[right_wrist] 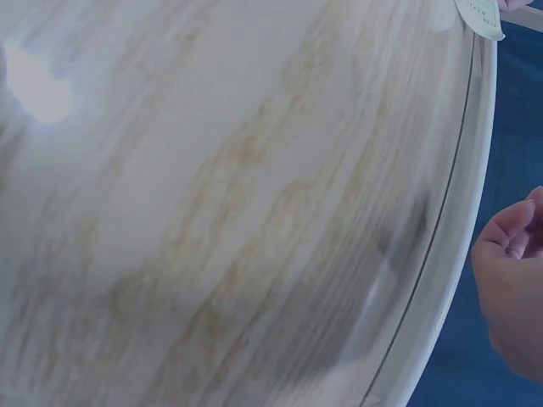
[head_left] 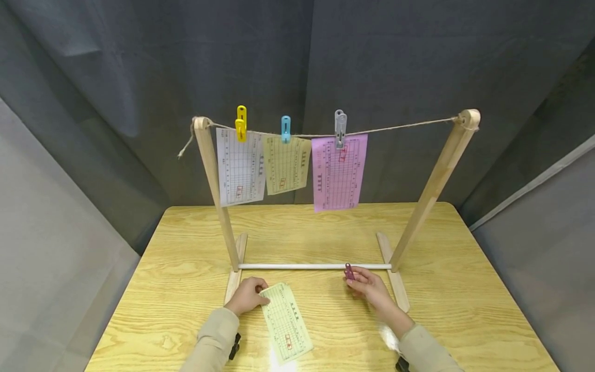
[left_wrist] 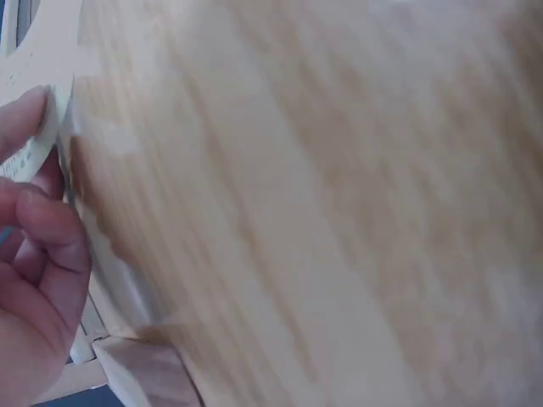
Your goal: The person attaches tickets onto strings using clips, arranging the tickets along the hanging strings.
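Observation:
In the head view my left hand (head_left: 248, 295) pinches the upper left corner of a pale yellow-green printed form (head_left: 289, 325) with a red stamp mark, held over the front of the table. The left wrist view shows thumb and fingers (left_wrist: 38, 280) at the edge of that form (left_wrist: 55, 51). A dark purple clothespin (head_left: 349, 272) is held upright between the thumb and fingers of my right hand (head_left: 370, 290), by the rack's lower rod. In the right wrist view my right hand (right_wrist: 516, 288) is partly cut off, and the clothespin cannot be made out.
A wooden rack with left post (head_left: 217, 194), right post (head_left: 434, 188) and white rod (head_left: 302, 266) stands on the table (head_left: 446, 320). From its string (head_left: 400, 127) hang white (head_left: 239, 168), yellow (head_left: 288, 165) and pink (head_left: 338, 181) forms, held by yellow (head_left: 241, 124), blue (head_left: 285, 129) and grey (head_left: 341, 129) clothespins.

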The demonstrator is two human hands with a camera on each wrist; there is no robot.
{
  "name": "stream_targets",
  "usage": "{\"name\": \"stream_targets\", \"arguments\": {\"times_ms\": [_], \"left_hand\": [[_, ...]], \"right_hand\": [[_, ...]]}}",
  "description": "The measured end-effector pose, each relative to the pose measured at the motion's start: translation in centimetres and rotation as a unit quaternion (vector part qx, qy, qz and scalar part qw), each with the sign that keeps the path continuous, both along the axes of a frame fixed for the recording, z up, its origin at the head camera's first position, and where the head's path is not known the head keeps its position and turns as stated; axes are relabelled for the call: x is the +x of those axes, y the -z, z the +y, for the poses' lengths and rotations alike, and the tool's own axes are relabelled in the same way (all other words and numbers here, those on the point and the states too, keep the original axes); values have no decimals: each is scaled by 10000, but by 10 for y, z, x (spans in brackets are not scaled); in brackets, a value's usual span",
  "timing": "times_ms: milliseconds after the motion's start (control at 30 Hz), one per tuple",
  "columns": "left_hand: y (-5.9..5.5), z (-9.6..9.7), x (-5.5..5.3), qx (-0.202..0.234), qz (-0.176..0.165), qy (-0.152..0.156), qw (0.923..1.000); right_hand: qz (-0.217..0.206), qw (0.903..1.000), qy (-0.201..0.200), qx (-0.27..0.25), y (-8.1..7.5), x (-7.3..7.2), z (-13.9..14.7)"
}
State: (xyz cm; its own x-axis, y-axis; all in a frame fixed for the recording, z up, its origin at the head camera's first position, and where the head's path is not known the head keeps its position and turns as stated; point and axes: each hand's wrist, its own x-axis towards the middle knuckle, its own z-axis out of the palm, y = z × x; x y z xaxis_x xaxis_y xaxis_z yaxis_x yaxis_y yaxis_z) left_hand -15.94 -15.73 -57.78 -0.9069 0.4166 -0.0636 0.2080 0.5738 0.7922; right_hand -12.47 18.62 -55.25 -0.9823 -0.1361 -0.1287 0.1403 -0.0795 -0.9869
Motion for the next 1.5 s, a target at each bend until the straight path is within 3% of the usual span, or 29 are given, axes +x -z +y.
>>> {"name": "stream_targets", "arguments": {"times_ms": [167, 433, 767, 1000, 1133, 1500], "left_hand": [[-7, -2, -2, 272, -8, 212, 9994], [-25, -2, -3, 268, 83, 166, 9995], [-54, 4, 1, 456, 297, 258, 9982], [-73, 10, 5, 604, 140, 279, 9977], [-81, 14, 7, 829, 116, 252, 9962], [-99, 25, 8, 1161, 614, 228, 9911]], "right_hand": [[-333, 9994, 66, 62, -11, -1, -3], [-447, 9988, 199, 25, -24, -2, -6], [489, 9978, -355, 260, -41, -1, -1], [1433, 9836, -1044, 336, -54, -1, 5], [1611, 9791, -1207, 299, -64, -1, 6], [2030, 9670, -1520, 228, -89, 5, 9]]}}
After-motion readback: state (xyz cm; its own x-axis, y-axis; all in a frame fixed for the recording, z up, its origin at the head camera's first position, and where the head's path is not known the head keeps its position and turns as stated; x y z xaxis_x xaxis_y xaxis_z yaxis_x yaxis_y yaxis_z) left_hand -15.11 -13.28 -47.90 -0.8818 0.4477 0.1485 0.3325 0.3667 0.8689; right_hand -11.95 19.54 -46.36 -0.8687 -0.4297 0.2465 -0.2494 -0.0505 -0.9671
